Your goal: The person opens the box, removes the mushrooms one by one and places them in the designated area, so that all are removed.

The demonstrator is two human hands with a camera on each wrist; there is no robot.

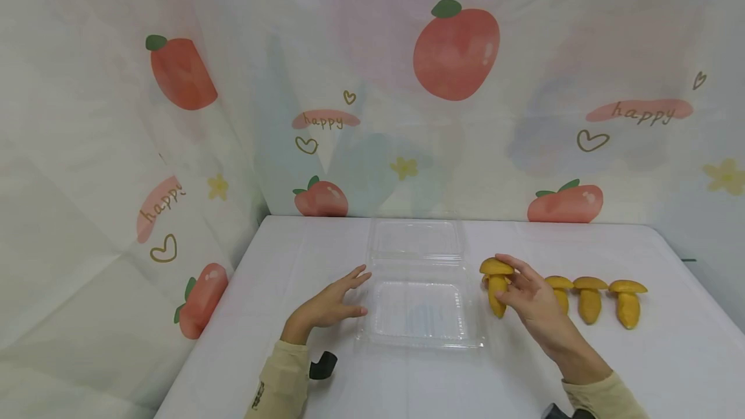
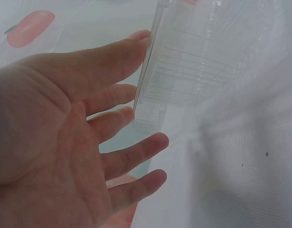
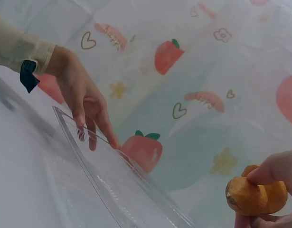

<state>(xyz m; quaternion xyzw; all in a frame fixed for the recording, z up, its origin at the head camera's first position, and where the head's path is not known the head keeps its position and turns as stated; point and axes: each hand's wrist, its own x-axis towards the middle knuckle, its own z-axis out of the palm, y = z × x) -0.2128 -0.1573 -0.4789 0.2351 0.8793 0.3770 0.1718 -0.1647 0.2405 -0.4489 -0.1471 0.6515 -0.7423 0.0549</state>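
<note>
A clear plastic clamshell box (image 1: 420, 343) lies unfolded on the table, its lid (image 1: 416, 239) towards the back wall. My left hand (image 1: 328, 302) is at the box's left edge, fingers spread and fairly straight. In the left wrist view, the thumb and fingertips of that hand (image 2: 65, 114) are at the box rim (image 2: 148, 71); whether they press on it I cannot tell. Just right of the box, my right hand (image 1: 538, 312) pinches a yellow mushroom (image 1: 497, 286) upright, cap up. The right wrist view shows this mushroom (image 3: 257, 197) from its stem end.
Three more yellow mushrooms, the left one (image 1: 560, 286) partly behind my right hand, the middle one (image 1: 590, 299) and the right one (image 1: 628, 306), lie in a row on the white table (image 1: 669, 367). A fruit-printed cloth (image 1: 372, 70) hangs behind and at the left.
</note>
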